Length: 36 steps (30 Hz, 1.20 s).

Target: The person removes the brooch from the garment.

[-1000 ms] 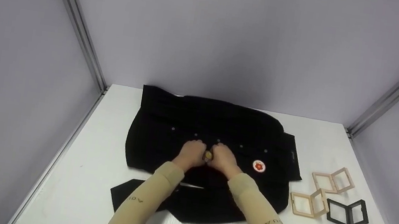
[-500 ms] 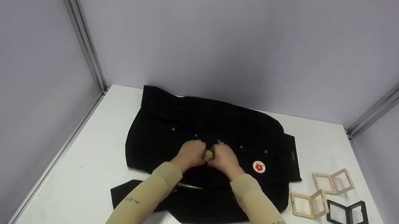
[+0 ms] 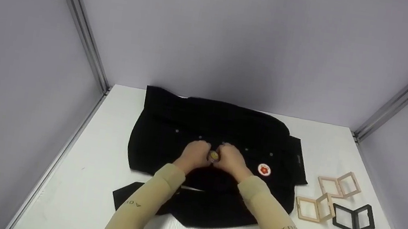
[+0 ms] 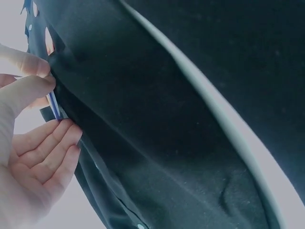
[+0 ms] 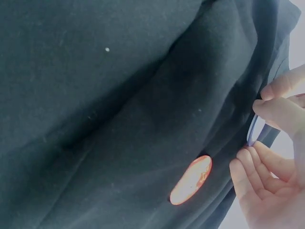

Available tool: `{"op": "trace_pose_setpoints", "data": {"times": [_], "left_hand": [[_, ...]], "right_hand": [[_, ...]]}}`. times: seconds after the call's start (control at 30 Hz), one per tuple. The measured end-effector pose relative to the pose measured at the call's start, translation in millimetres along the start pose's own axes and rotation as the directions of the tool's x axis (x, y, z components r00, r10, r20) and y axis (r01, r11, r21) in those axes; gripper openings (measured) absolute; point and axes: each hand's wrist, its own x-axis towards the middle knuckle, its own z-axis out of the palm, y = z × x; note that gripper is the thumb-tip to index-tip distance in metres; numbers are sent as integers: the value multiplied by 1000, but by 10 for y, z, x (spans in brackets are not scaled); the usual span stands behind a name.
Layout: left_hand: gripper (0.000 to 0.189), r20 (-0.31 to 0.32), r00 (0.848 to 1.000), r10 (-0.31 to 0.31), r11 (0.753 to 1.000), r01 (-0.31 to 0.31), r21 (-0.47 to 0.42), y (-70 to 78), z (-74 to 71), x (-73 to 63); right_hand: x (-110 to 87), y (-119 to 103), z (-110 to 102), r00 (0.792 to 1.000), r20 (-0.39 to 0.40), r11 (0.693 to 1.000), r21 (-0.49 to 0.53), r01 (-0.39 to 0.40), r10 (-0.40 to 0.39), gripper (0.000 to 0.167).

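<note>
A black button-up shirt (image 3: 167,149) lies spread on the white table, a row of small buttons along its front. At its middle my left hand (image 3: 196,154) and right hand (image 3: 230,160) meet knuckles-up over a small round badge (image 3: 213,156) with a yellow face. Each hand pinches one side of that badge close over the cloth. Its thin blue edge shows below the left thumb (image 4: 31,93) in the left wrist view and below the right thumb (image 5: 281,114) in the right wrist view. The badge's back is hidden. A white badge with a red flower (image 3: 264,169) sits on the shirt to the right.
To the right of the shirt stand three hinged, opened display frames: a pinkish one (image 3: 330,187), a beige one (image 3: 308,209) and a black one (image 3: 345,218). A black sleeve (image 3: 210,211) lies along the front. Grey panels (image 3: 215,36) close off the back and sides.
Both forearms have swung slightly outward, and the badge's yellow face shows a little more toward the head camera. The hands keep their place on it; shirt and frames have not moved.
</note>
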Motion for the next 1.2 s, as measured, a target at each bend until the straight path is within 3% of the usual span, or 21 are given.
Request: {"op": "trace_pose_setpoints", "data": {"times": [0.43,0.73,1.03,1.2], "left_hand": [[21,-40,999,31,999,-32,-31,4,-54,15],[22,-41,999,14,991,-19,-131,35,-69,15],[26,-55,997,52,991,-58,-121,55,-100,-11],[24,-48,996,77,990,-83,-116,63,-128,-21]], "right_hand": [[19,7,-82,998,-20,997,-61,54,-55,23],[5,16,-154,999,-20,998,-45,44,-45,25],[-10,21,-197,996,-42,996,-46,73,-75,26],[-30,13,-244,997,-13,997,-26,69,-70,23]]}}
